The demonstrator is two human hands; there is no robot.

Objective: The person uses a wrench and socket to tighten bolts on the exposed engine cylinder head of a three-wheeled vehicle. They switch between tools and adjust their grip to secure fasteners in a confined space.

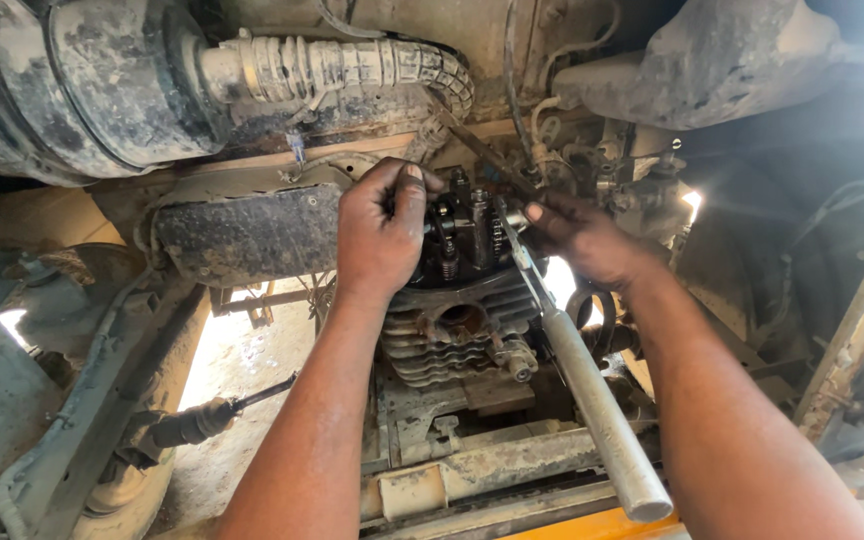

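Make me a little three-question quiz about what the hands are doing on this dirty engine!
1. True or false: the left hand grips the top of the engine head.
2. Which hand is nearer the long metal tool? A) left B) right
3. Fill in: the ribbed hose runs ____ the hands.

Key:
1. True; its fingers curl over the valve parts.
2. B, the right hand is at the tool's upper end.
3. above
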